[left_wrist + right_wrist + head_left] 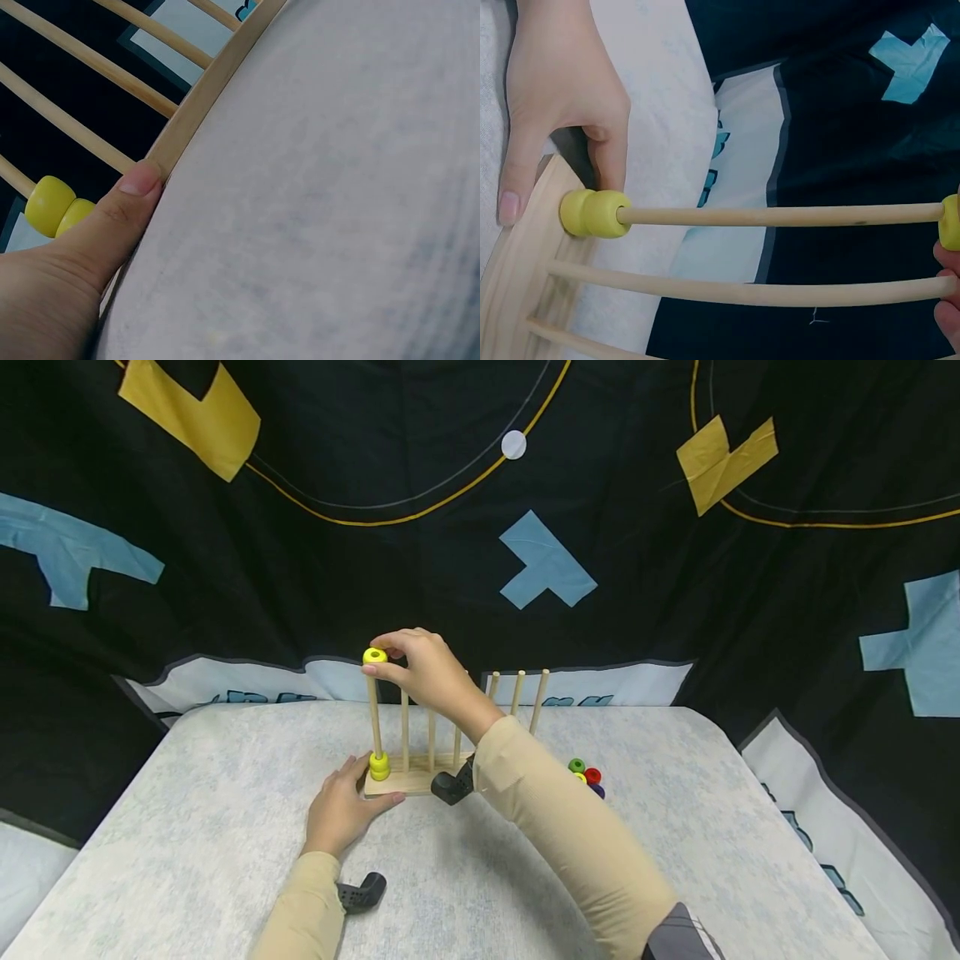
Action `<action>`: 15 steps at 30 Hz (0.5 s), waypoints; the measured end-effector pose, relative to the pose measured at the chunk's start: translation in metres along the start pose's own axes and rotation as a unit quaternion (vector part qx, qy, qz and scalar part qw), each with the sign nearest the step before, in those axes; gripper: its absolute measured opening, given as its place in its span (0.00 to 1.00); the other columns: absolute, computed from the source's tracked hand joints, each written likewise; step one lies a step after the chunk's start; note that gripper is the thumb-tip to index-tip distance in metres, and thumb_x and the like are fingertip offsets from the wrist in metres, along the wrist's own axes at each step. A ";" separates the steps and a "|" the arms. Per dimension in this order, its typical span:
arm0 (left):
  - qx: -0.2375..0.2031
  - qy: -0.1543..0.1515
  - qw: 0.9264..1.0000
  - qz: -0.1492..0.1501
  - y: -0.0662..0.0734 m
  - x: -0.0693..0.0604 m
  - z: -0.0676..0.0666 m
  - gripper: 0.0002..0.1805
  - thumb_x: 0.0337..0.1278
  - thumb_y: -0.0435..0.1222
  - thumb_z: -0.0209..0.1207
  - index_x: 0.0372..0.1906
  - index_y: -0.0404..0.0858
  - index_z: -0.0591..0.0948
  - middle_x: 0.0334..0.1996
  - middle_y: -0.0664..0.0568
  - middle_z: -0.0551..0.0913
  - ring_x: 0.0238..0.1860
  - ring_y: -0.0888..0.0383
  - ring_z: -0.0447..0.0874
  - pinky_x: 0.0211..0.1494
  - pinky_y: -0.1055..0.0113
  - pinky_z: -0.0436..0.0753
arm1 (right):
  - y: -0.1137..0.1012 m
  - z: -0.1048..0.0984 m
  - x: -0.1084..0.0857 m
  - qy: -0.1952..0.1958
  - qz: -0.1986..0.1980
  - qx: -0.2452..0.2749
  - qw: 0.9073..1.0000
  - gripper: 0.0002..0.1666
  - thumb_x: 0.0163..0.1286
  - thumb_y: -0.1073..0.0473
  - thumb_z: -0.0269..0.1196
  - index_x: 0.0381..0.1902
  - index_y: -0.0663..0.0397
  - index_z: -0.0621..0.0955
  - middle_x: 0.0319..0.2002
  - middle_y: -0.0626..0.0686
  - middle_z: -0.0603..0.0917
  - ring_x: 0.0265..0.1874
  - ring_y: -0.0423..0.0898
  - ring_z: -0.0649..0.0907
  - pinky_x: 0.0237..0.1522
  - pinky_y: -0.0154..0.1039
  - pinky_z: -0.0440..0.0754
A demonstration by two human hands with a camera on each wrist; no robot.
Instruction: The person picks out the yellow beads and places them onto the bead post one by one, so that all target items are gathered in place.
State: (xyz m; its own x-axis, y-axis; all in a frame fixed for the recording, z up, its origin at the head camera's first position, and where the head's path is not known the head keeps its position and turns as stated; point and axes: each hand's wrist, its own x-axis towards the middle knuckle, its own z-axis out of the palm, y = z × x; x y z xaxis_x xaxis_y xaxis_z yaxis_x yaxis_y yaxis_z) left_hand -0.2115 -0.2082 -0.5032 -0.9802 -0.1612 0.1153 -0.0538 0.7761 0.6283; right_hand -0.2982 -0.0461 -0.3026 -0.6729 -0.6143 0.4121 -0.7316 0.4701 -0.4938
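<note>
Yellow bead (374, 661) pinched at the top of an end rod (376, 718)

On the near side, the left hand (341, 810) grips the left end of the wooden base (416, 782), which lies towards the far edge of the bench (187, 827). The left wrist view shows the thumb against the base's edge but hides the other fingers; the right wrist view shows one behind the beads. Two touching yellow beads (379, 767) sit around the end rod's foot. Other rods (431, 739) stand in a row, partly behind the right arm (577, 835). The right hand (431, 672) has a narrow grip, holding the bead between thumb and fingers; whether it is threaded on the rod, I cannot tell. Only the head view shows the loose beads (592, 776), green, red, yellow and dark blue, clustered right of the base. Beyond the bench's far edge hangs a black cloth (375, 577).
</note>
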 end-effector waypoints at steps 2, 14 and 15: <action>-0.001 -0.002 1.000 -0.002 0.000 0.000 0.000 0.53 0.45 0.62 0.70 0.75 0.42 0.65 0.73 0.37 0.66 0.73 0.28 0.57 0.69 0.27 0.62 | -0.001 0.000 0.000 -0.008 0.002 0.006 1.000 0.27 0.67 0.47 0.67 0.60 0.51 0.80 0.52 0.46 0.85 0.51 0.40 0.79 0.54 0.28 0.80; -0.004 -0.007 1.000 -0.012 -0.001 0.001 0.000 0.55 0.45 0.64 0.69 0.76 0.42 0.63 0.74 0.36 0.65 0.74 0.27 0.56 0.71 0.28 0.60 | -0.004 0.000 0.000 -0.044 -0.003 0.002 0.999 0.26 0.69 0.50 0.65 0.63 0.51 0.79 0.56 0.48 0.84 0.53 0.43 0.80 0.50 0.24 0.80; -0.004 -0.007 1.000 -0.011 -0.001 0.001 0.000 0.55 0.45 0.64 0.69 0.76 0.42 0.63 0.74 0.36 0.64 0.73 0.27 0.56 0.71 0.28 0.60 | -0.005 0.000 0.000 -0.048 -0.002 0.001 0.999 0.26 0.69 0.50 0.65 0.63 0.51 0.79 0.56 0.49 0.84 0.54 0.43 0.80 0.50 0.24 0.80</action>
State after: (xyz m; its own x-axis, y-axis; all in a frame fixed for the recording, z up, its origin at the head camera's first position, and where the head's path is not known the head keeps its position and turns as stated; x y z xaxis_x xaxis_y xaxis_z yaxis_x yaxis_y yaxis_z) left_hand -0.2122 -0.2092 -0.5034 -0.9813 -0.1699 0.0899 -0.0744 0.7670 0.6373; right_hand -0.2950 -0.0484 -0.3004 -0.6563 -0.6744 0.3385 -0.7340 0.4666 -0.4935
